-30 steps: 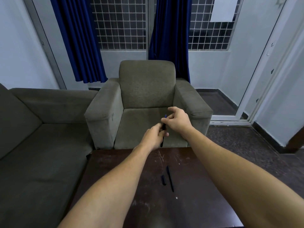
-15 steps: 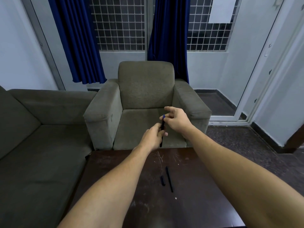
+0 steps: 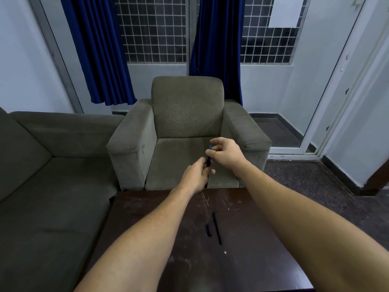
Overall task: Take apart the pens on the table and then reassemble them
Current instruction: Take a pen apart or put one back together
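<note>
One pen [image 3: 208,160] upright: left hand [image 3: 196,177] grips low, right hand [image 3: 227,152] pinches top.

Outstretched left hand [image 3: 195,175] and right hand [image 3: 227,151] meet, fingers [image 3: 217,141] curled.

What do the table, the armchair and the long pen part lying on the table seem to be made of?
Table: dark brown wood or laminate, semi-gloss; pale scratches and a dull sheen show. Armchair: grey-green woven fabric, matte; grainy texture, soft edges. Long pen part: probably dark plastic, but too small to tell.

Head-worn, tilted down, seemingly near table [image 3: 242,260].
</note>
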